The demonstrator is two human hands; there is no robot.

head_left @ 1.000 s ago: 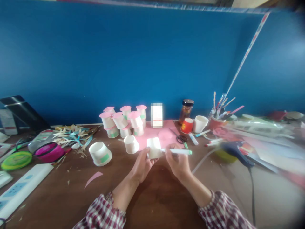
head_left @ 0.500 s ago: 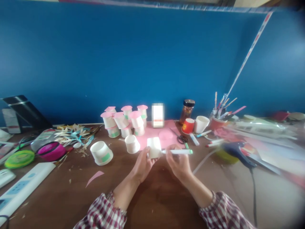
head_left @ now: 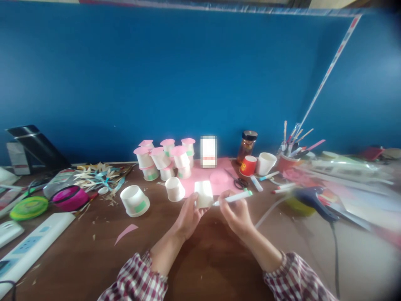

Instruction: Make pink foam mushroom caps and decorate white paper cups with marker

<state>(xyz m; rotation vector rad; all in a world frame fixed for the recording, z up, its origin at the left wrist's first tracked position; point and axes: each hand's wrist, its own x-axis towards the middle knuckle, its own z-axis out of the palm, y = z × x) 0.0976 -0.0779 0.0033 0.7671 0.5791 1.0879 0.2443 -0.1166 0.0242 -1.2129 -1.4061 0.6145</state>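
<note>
Held up over the table's middle is a small white paper cup (head_left: 203, 194), and my left hand (head_left: 189, 213) is closed around its lower left side. My right hand (head_left: 235, 212) grips a white marker with a green end (head_left: 236, 197), its tip pointing left near the cup's right side; whether it touches cannot be made out. Another white cup (head_left: 174, 189) stands just left of the held one. Farther left sits a white cup with a green patch (head_left: 134, 201). Behind them, several cups with pink paper tops (head_left: 161, 158) are stacked in two levels.
Pink paper (head_left: 200, 171) lies behind my hands with black scissors (head_left: 240, 182) on it. To the right stand a red cup (head_left: 248, 166), a white cup (head_left: 266, 164), a lidded jar (head_left: 247, 146) and a blue glue gun (head_left: 316, 202). A power strip (head_left: 34, 240) lies left, beside wooden scraps (head_left: 98, 177).
The marker has tilted: its green end is higher and its tip lower. The view has shifted slightly. Both hands keep hold of the cup and marker.
</note>
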